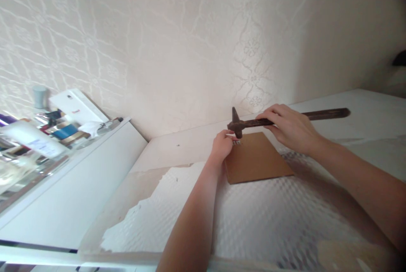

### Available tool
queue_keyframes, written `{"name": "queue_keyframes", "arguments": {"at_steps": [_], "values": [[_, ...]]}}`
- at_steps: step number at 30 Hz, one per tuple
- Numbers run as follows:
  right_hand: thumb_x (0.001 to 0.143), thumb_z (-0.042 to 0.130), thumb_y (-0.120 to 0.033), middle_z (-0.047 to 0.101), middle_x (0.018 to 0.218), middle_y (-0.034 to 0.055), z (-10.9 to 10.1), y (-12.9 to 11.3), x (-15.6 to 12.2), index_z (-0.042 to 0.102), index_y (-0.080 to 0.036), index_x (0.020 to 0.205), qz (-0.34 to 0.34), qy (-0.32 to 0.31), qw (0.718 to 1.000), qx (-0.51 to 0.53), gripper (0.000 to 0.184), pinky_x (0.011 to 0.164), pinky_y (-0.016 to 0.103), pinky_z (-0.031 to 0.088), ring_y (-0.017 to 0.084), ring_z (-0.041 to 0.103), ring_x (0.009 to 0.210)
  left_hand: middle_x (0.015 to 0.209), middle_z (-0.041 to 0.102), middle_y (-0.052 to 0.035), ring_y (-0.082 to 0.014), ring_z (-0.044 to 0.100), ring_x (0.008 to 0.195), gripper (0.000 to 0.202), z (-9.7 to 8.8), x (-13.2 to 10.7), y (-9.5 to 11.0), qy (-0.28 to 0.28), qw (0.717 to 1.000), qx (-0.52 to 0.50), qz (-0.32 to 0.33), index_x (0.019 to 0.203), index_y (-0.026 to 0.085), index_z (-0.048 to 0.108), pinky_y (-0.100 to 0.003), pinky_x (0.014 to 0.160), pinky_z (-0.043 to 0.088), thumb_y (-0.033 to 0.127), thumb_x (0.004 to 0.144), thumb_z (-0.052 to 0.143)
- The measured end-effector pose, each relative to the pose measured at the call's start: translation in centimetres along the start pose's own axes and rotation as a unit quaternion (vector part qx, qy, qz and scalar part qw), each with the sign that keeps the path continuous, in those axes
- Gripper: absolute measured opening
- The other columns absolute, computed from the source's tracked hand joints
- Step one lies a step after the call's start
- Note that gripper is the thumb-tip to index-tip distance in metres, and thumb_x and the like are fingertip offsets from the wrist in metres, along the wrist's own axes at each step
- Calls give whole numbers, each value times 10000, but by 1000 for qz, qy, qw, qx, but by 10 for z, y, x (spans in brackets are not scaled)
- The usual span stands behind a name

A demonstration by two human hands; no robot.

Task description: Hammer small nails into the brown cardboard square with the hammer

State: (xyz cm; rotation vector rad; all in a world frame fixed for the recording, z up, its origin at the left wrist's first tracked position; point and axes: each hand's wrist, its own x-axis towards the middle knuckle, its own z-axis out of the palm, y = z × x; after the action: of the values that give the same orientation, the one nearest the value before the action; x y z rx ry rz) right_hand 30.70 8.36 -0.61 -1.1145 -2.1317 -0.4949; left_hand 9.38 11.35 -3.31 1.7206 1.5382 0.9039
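My right hand [287, 126] is wrapped round the dark wooden handle of a hammer [250, 123], gripping it about mid-length. The hammer's head points left, over the far left corner of a flat brown board [257, 160]. My left hand [222, 145] is at that same corner, its fingers pinched together just under the hammer head. Small silvery bits [236, 142] show on the board beside these fingertips, too small to name. Whatever the left fingers hold is hidden by the hand and the hammer head.
Under the board is a white surface with a textured, torn-edged covering [253, 217]. A white cabinet [72, 187] rises at the left, crowded on top with a white box [78, 105], a tube [34, 141] and other items. A patterned wall [177, 52] stands behind.
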Motion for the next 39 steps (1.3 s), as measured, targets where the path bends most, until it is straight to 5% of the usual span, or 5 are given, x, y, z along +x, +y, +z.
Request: {"name": "queue_keyframes", "arguments": {"at_steps": [39], "values": [[841, 467, -159, 608, 963, 65, 0, -2, 1, 600, -220, 989, 3, -20, 1000, 5, 208, 648, 303, 416, 212, 551, 909, 932, 713, -75, -209, 618, 924, 307, -2, -2, 2, 0, 1000, 12, 15, 893, 147, 657, -321, 839, 443, 101, 678, 443]]}}
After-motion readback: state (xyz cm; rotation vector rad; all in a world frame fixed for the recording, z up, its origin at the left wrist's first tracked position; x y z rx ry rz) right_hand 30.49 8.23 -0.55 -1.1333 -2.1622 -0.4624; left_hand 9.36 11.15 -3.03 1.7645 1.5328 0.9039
